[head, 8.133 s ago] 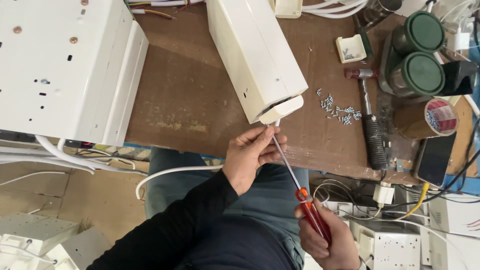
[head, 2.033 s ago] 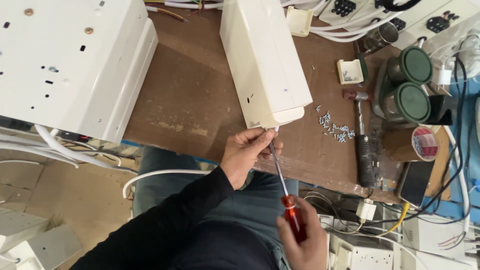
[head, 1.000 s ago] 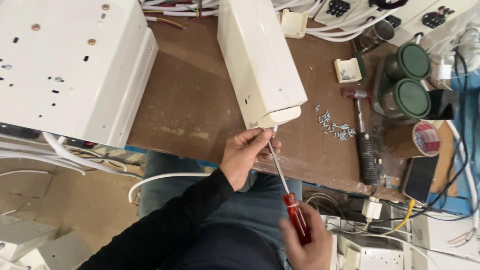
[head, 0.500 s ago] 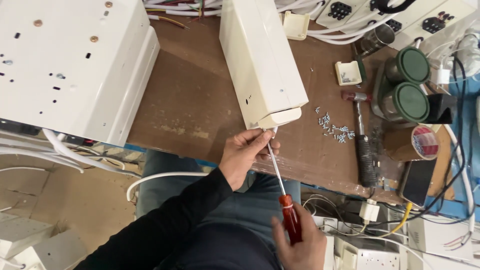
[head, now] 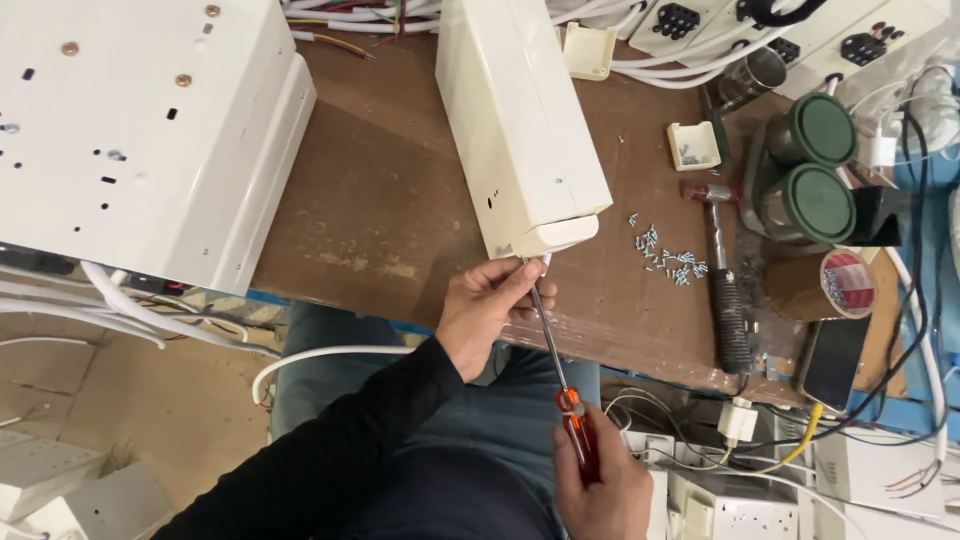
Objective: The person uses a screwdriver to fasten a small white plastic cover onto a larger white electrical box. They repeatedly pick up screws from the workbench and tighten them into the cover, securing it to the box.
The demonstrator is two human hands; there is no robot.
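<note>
From the head view, the step in hand looks like driving a screw into the near end of the long cream casing (head: 520, 120), which lies on the brown counter (head: 380, 200) with that end close to the counter's front edge. The left hand (head: 488, 310) is at that end, its grip pinched together around the metal shaft of the screwdriver (head: 556, 370) just below the tip, steadying it where it meets the casing's underside lip; whether a screw sits under the tip is too small to tell. The right hand (head: 598, 488) is down by the lap, its grip clamped on the red handle. By my judgement the next move calls for keeping the shaft in line with the hole while turning. Room is tight: the tip works at the counter's front edge, the big white housing (head: 140, 130) is well apart to the left, and loose small screws (head: 665, 258) and a hammer (head: 725, 290) lie near on the right.
</note>
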